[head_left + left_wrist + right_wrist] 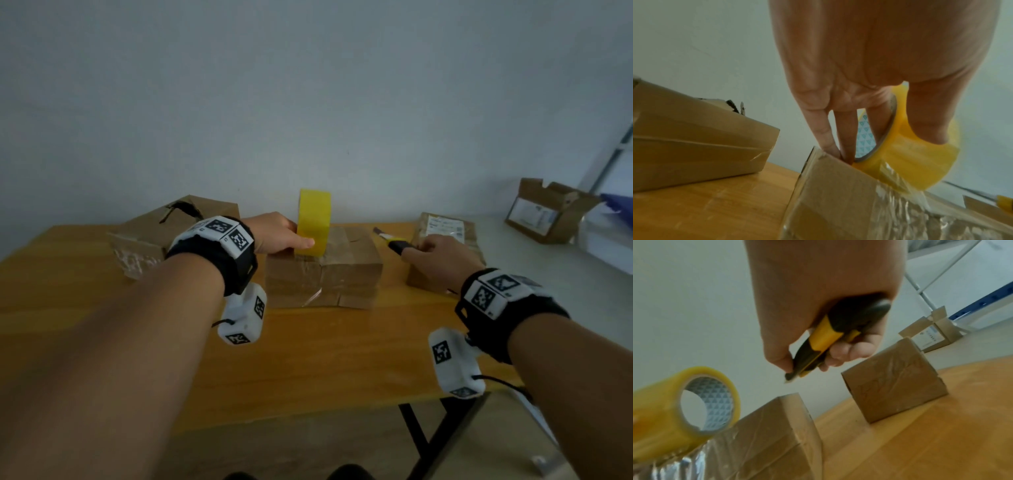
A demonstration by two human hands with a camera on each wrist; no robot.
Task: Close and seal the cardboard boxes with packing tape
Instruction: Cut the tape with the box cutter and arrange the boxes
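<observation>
The left hand (274, 233) grips the yellow roll of packing tape (313, 222) upright atop the middle brown cardboard box (323, 270) on the tabletop (308, 359), tape already laid. The right hand (442, 257) clasps a yellow-black utility knife (824, 344); cutting seemingly remains.

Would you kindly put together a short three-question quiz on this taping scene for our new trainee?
1. True or false: the left hand holds the yellow tape roll upright on the middle box.
2. What does the right hand grip? A) scissors B) a utility knife C) a marker
3. Fill in: a strip of clear tape runs from the roll down onto the ____ of the middle box.

Key
1. True; the thumb lies on the roll's outer face and fingers reach into its core.
2. B; it has a yellow and black handle.
3. top
</observation>
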